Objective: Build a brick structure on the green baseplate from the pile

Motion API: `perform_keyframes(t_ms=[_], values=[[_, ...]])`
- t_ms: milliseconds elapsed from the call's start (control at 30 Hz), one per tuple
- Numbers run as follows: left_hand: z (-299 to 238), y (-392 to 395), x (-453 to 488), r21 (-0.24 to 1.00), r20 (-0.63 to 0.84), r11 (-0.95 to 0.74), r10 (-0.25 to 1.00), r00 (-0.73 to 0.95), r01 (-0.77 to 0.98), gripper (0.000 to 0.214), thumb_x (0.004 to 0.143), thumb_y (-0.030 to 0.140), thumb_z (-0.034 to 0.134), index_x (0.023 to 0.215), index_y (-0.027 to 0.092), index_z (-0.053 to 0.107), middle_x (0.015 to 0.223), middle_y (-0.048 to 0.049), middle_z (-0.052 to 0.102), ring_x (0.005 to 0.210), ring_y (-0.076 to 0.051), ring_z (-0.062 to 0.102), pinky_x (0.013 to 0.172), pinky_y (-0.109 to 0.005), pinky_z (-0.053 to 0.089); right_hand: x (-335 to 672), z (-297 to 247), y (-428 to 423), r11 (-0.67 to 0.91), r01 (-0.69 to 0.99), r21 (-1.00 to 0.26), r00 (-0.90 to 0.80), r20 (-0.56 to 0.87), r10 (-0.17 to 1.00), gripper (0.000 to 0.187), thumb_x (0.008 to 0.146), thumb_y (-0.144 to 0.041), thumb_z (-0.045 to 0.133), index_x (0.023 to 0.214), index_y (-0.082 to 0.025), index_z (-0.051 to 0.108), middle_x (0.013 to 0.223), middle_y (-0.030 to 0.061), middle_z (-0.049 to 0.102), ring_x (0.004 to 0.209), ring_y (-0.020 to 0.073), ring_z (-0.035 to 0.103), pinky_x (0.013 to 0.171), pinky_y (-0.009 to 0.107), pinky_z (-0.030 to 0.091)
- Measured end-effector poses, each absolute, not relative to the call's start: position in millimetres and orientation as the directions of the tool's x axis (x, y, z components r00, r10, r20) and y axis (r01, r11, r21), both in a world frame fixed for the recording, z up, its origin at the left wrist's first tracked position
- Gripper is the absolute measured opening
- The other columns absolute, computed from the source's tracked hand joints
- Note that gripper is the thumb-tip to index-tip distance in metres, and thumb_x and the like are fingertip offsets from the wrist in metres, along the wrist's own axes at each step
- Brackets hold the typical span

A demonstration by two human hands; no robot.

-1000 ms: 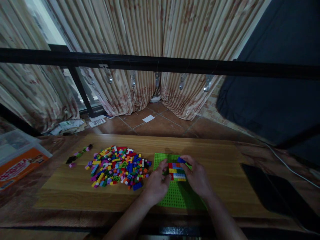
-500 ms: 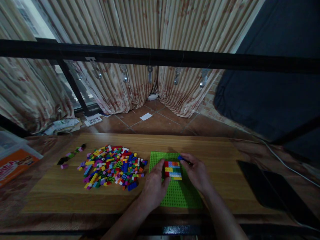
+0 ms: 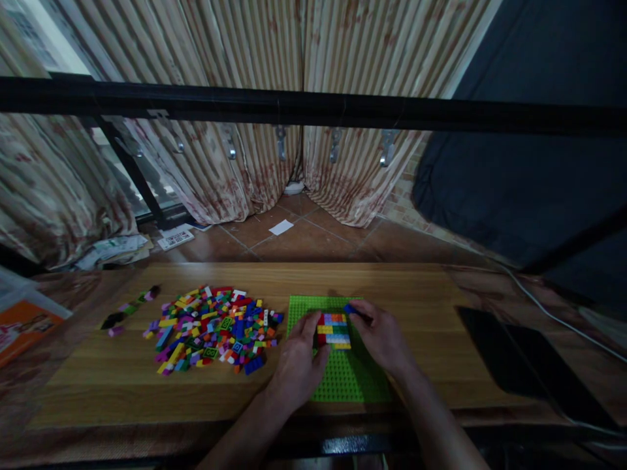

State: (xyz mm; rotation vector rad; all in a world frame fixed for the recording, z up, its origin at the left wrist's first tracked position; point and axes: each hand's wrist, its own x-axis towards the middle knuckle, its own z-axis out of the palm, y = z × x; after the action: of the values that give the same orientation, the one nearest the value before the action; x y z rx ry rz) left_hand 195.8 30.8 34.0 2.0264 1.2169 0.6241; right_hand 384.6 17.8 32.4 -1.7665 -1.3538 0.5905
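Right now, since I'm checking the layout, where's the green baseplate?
In the head view, the green baseplate lies on the wooden table, just right of the pile of loose bricks, with the left hand and right hand over it.

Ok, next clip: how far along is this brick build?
Done: a small multicoloured patch of bricks sits on the green baseplate. In hand: the right hand pinches a blue brick at the patch's far edge, the left hand beside it. Left: a large loose brick pile; most of the baseplate is uncovered.

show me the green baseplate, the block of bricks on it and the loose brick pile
green baseplate [image 3: 345,382], head view, bare studs near its near edge
block of bricks [image 3: 334,329], head view, middle of its top
loose brick pile [image 3: 213,326], head view, middle of the pile
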Motion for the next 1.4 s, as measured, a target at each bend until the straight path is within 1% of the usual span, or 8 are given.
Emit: perform_keyframes(t_ms=[167,300,467,600,733,967,1167,1400], values=[[34.3,29.8,197.1,0.690,0.073,-0.394,0.872,0.483,0.607,0.050,0.085,0.023,0.053,0.134,0.018,0.047,0.141,-0.0120,0.046,0.131,-0.024,0.044,0.111,-0.042,0.037,383.6,35.6,14.7,-0.114,0.590,-0.799,0.288,0.076,0.955,0.032,0.084,-0.030,0.052,0.110,-0.016,0.064,0.107,0.0106,0.072,0.098,0.0225,0.068,0.091,0.039,0.051],[32.2,29.0,196.9,0.655,0.104,-0.437,0.860,0.500,0.617,0.055,0.083,0.020,0.056,0.137,0.022,0.044,0.145,-0.0112,0.041,0.133,-0.025,0.043,0.110,-0.044,0.039,379.9,39.0,12.2,-0.112,0.629,-0.769,0.231,0.047,0.972,0.035,0.085,-0.034,0.053,0.114,-0.018,0.063,0.103,0.0096,0.073,0.093,0.0228,0.068,0.086,0.040,0.052],[30.2,27.4,197.1,0.617,0.147,-0.515,0.818,0.556,0.594,0.058,0.082,0.017,0.056,0.138,0.024,0.042,0.142,-0.0096,0.045,0.138,-0.025,0.034,0.109,-0.045,0.040,381.1,40.6,8.5,-0.084,0.664,-0.743,0.164,0.035,0.986,0.037,0.082,-0.037,0.059,0.115,-0.020,0.064,0.104,0.0083,0.072,0.091,0.0235,0.068,0.079,0.038,0.053],[31.3,26.5,198.0,0.610,0.131,-0.503,0.826,0.548,0.612,0.059,0.082,0.018,0.058,0.138,0.024,0.043,0.149,-0.0120,0.036,0.138,-0.027,0.035,0.108,-0.045,0.041,388.0,38.7,5.4,-0.037,0.656,-0.754,0.096,0.035,0.995,0.037,0.084,-0.033,0.055,0.120,-0.023,0.062,0.108,0.0065,0.071,0.092,0.0220,0.067,0.082,0.038,0.052],[32.9,26.3,198.2,0.616,0.111,-0.489,0.831,0.545,0.618,0.058,0.082,0.018,0.058,0.137,0.024,0.044,0.149,-0.0126,0.035,0.137,-0.028,0.037,0.108,-0.044,0.041,395.3,32.2,6.9,-0.018,0.607,-0.795,0.079,0.037,0.996,0.034,0.086,-0.029,0.052,0.119,-0.024,0.062,0.114,0.0060,0.069,0.102,0.0214,0.065,0.091,0.040,0.049],[31.0,26.5,198.2,0.611,0.099,-0.492,0.825,0.556,0.620,0.059,0.082,0.018,0.058,0.139,0.023,0.041,0.149,-0.0142,0.033,0.137,-0.028,0.037,0.109,-0.045,0.039,397.5,24.8,14.8,-0.040,0.535,-0.844,0.115,0.025,0.993,0.030,0.082,-0.033,0.060,0.110,-0.024,0.066,0.102,0.0048,0.072,0.093,0.0211,0.067,0.084,0.037,0.052],[27.8,27.0,197.7,0.610,0.106,-0.497,0.823,0.559,0.617,0.060,0.083,0.021,0.058,0.139,0.027,0.039,0.148,-0.0109,0.035,0.136,-0.027,0.038,0.109,-0.045,0.039,395.4,29.0,15.2,-0.029,0.542,-0.840,0.115,0.040,0.993,0.030,0.082,-0.034,0.060,0.108,-0.022,0.067,0.103,0.0056,0.072,0.096,0.0216,0.067,0.084,0.037,0.052],[28.0,25.8,198.0,0.613,0.108,-0.495,0.825,0.555,0.616,0.058,0.083,0.021,0.057,0.138,0.025,0.040,0.148,-0.0116,0.035,0.137,-0.027,0.037,0.110,-0.043,0.038,397.4,29.4,14.2,-0.014,0.548,-0.836,0.081,0.036,0.996,0.027,0.082,-0.032,0.061,0.106,-0.023,0.067,0.104,0.0051,0.072,0.095,0.0209,0.067,0.087,0.037,0.051]])
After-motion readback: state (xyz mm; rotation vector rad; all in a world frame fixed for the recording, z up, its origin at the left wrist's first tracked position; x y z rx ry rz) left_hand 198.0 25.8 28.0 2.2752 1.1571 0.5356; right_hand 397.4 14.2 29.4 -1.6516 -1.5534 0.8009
